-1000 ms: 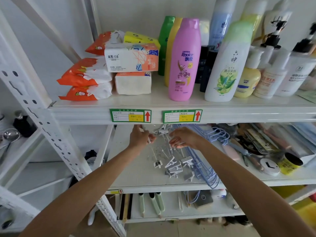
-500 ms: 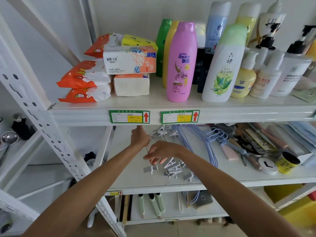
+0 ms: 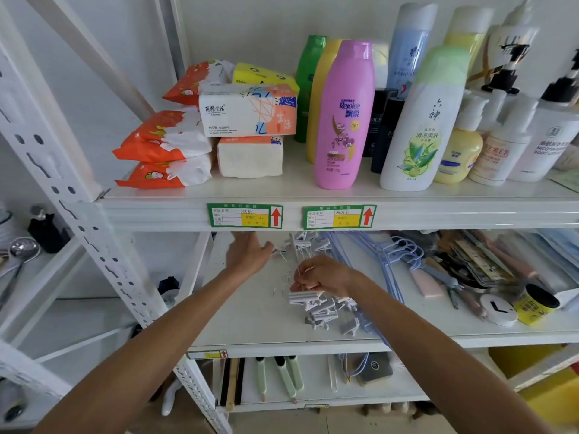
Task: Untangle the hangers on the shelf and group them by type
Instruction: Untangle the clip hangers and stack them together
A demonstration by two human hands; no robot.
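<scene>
You see a white metal shelf (image 3: 250,333). On its middle board lie grey clip hangers (image 3: 326,308) near the front, blue wire hangers (image 3: 388,264) just to their right, and a round white clock (image 3: 498,310) beside a yellow jar (image 3: 537,305) at the right. On the upper board (image 3: 250,189) stand tissue packs (image 3: 247,109) left and bottles (image 3: 344,114) right.

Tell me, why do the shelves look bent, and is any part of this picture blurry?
Head view: the wide-angle lens bows the shelf edge and leans the bottles, such as the pink bottle, outward. Head view: the left hand is smeared by motion blur, and the thin wire of the clip hangers by the right hand is hard to make out. Lighting is soft and even, without harsh shadows or glare.
</scene>
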